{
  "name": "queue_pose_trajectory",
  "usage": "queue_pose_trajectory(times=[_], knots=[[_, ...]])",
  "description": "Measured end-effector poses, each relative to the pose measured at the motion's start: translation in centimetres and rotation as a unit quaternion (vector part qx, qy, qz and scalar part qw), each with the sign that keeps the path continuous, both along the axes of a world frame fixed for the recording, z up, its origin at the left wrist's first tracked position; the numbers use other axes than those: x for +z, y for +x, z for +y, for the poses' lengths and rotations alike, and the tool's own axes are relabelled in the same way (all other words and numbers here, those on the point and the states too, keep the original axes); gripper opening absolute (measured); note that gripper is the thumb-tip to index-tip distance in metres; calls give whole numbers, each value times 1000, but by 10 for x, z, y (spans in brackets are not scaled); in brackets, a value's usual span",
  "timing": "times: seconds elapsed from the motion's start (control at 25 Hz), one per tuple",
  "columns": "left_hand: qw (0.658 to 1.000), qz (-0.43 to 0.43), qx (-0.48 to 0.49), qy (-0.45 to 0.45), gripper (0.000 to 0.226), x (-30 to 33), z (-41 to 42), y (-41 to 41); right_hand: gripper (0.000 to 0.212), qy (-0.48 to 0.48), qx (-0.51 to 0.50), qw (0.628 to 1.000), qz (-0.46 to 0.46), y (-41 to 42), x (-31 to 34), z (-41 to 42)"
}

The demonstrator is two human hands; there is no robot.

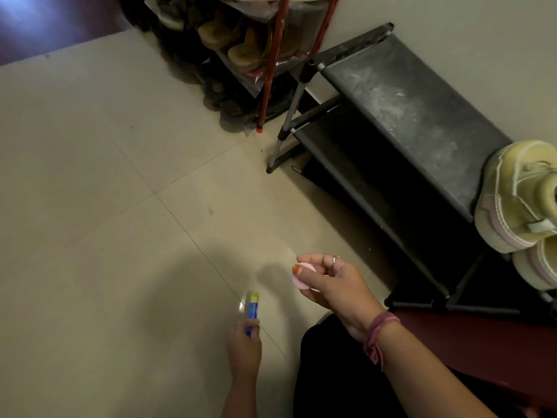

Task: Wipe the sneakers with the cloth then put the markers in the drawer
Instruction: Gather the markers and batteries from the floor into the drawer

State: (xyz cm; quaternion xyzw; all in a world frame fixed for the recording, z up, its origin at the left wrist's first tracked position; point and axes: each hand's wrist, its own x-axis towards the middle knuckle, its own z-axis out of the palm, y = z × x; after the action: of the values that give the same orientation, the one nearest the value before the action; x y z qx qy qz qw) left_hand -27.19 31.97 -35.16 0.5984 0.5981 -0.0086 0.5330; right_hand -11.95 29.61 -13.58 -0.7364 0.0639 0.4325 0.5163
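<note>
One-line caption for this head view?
Left hand holds a blue-yellow marker, right hand a pink round pad, beside sneakers on a black rack.

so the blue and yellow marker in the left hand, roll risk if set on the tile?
Probably yes: the marker looks like a smooth round barrel, and the floor tile is flat and glossy. It seems stiff and light, since the left hand pinches it by one end without sag. Likely not fragile.
</note>
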Motion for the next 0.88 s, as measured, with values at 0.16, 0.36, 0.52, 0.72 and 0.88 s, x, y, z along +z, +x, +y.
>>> queue_pose_trajectory(times=[0.16,0.36,0.52,0.72,0.88], knots=[[995,-54,50,-69,23,48,-19,2,20,23,-61,998,5,7,22,-17],[997,-39,13,-63,26,96,-22,-18,16,42,-124,991,-2,-3,60,-49],[994,-98,-34,-23,18,157,-30,-19,21,88,-145,985,-9,-17,109,-79],[987,-153,-36,-17,13,237,-50,-11,25,156,-173,972,-43,-46,177,-133],[976,-217,-25,-24,16,291,-61,-10,28,172,-180,966,-72,-73,214,-181]])
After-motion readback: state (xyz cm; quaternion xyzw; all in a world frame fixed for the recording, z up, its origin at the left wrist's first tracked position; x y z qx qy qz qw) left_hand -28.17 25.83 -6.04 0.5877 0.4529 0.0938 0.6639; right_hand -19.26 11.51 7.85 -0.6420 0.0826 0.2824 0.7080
